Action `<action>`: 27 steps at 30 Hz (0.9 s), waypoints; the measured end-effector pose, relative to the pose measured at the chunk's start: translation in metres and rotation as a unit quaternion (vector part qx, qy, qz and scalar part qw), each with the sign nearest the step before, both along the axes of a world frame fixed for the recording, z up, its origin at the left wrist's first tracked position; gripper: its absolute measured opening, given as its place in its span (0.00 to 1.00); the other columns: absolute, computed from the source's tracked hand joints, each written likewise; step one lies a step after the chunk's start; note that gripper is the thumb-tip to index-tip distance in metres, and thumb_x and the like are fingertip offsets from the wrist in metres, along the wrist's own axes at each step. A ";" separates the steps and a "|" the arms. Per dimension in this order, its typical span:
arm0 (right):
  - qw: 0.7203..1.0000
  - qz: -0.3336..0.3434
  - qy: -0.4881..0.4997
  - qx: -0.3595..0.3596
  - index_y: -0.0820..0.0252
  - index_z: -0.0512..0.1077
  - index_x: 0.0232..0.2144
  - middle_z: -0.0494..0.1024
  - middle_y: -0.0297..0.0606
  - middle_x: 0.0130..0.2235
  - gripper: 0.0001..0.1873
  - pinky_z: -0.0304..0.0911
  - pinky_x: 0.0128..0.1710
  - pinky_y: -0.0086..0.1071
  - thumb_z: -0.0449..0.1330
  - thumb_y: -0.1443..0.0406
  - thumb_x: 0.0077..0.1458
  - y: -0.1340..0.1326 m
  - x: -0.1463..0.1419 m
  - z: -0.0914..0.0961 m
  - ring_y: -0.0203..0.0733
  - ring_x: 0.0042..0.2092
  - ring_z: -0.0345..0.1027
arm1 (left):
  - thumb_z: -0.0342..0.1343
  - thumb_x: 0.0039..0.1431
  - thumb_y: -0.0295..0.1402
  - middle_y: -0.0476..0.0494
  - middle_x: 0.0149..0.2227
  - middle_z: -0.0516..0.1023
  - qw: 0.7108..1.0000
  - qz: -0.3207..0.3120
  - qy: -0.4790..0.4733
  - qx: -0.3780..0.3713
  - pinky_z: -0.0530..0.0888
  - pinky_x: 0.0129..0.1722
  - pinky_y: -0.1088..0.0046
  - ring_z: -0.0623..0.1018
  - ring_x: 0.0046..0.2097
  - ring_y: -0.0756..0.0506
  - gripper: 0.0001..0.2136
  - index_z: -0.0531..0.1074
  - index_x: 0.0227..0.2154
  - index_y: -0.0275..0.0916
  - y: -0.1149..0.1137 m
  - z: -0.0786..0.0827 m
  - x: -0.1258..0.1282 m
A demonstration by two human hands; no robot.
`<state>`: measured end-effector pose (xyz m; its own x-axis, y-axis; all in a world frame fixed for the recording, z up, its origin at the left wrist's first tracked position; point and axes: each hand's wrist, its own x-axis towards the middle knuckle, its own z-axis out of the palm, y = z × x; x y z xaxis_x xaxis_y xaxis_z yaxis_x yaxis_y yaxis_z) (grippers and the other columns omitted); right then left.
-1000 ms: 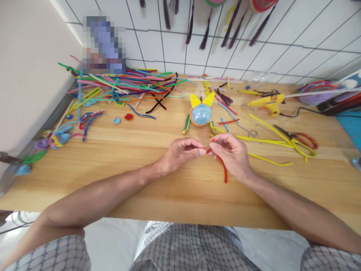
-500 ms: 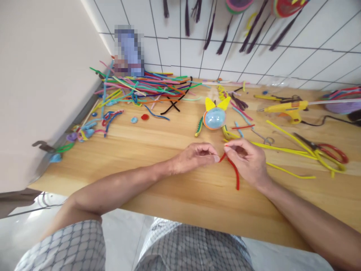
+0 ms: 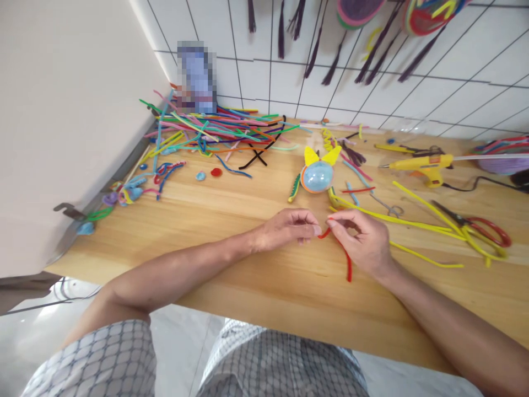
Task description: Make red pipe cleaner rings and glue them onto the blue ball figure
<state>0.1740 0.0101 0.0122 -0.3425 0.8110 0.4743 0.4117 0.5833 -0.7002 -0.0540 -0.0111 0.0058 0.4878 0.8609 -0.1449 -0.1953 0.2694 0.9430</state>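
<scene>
Both hands rest on the wooden table (image 3: pixel 231 275) and pinch one red pipe cleaner (image 3: pixel 346 259). My left hand (image 3: pixel 287 227) grips its upper end between thumb and fingertips. My right hand (image 3: pixel 361 238) pinches the same end from the right, and the rest of the stem trails down past that hand's heel. Just beyond the hands lies a craft figure (image 3: pixel 316 175): a pale blue ball with an orange rim and two yellow ears.
A heap of coloured pipe cleaners (image 3: pixel 215 129) fills the back left. A yellow glue gun (image 3: pixel 425 164), red-handled scissors (image 3: pixel 483 227), small metal pliers (image 3: pixel 388 207) and long yellow stems (image 3: pixel 417 225) lie at the right. Tasselled crafts hang on the tiled wall.
The view has swung left and a little closer. Both hands stay pinched on the red pipe cleaner's end, with the fingers shifting only slightly.
</scene>
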 end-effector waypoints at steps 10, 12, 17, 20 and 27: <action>0.989 0.005 0.049 -0.141 0.55 0.83 0.41 0.85 0.35 0.30 0.11 0.77 0.26 0.33 0.69 0.54 0.66 -0.001 -0.001 0.001 0.40 0.26 0.80 | 0.78 0.51 0.56 0.43 0.32 0.85 0.997 0.025 -0.058 -0.043 0.81 0.39 0.69 0.86 0.36 0.46 0.28 0.76 0.36 0.36 0.003 -0.011 0.004; 0.990 0.004 0.047 -0.132 0.55 0.83 0.41 0.86 0.36 0.31 0.09 0.78 0.27 0.33 0.69 0.56 0.66 -0.001 -0.001 0.000 0.40 0.27 0.81 | 0.78 0.51 0.54 0.41 0.35 0.86 0.996 0.026 -0.064 -0.051 0.81 0.41 0.68 0.87 0.38 0.45 0.27 0.76 0.36 0.36 0.002 -0.009 0.004; 0.997 0.018 0.028 -0.075 0.53 0.84 0.42 0.88 0.37 0.36 0.05 0.78 0.32 0.33 0.67 0.64 0.65 -0.001 -0.002 -0.002 0.39 0.30 0.81 | 0.77 0.53 0.54 0.36 0.45 0.88 0.997 0.022 -0.063 -0.031 0.82 0.44 0.67 0.87 0.43 0.45 0.26 0.78 0.37 0.36 0.001 -0.006 0.003; 0.998 0.024 0.017 -0.050 0.52 0.85 0.42 0.87 0.37 0.36 0.06 0.77 0.33 0.34 0.67 0.65 0.65 0.000 -0.003 0.000 0.41 0.33 0.82 | 0.76 0.54 0.55 0.36 0.43 0.88 0.998 0.019 -0.062 -0.016 0.81 0.45 0.67 0.86 0.42 0.45 0.26 0.77 0.37 0.35 0.001 -0.008 0.003; 0.996 0.023 0.026 -0.087 0.52 0.86 0.42 0.86 0.38 0.38 0.07 0.75 0.31 0.33 0.67 0.63 0.66 -0.001 -0.006 0.003 0.39 0.33 0.79 | 0.77 0.55 0.53 0.40 0.40 0.88 0.997 0.054 -0.046 -0.016 0.81 0.46 0.68 0.86 0.42 0.46 0.25 0.78 0.38 0.35 0.000 -0.015 0.002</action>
